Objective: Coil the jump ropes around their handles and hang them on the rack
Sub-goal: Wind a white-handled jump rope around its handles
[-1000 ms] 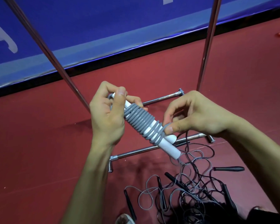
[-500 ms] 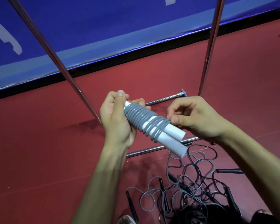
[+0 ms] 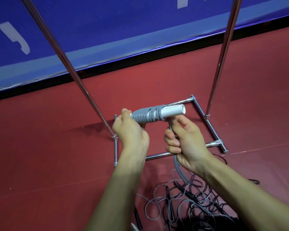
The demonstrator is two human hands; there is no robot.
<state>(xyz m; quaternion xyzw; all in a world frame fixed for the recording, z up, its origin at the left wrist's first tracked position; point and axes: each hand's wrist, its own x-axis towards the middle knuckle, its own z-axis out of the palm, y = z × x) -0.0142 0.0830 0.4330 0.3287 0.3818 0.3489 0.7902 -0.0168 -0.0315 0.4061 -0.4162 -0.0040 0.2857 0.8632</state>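
Grips white handles, wound in grey rope, at their 9 o'clock end with curled left hand. Clutches the loose rope tail in closed right hand, at 5 o'clock of the coil. Held above the rack base; tangled ropes at 6 o'clock.

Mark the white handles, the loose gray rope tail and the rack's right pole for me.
white handles (image 3: 173,112), head view, bare uncovered end.
gray rope tail (image 3: 176,165), head view, stretch just below the right hand (image 3: 188,144).
rack's right pole (image 3: 223,52), head view, mid-shaft.
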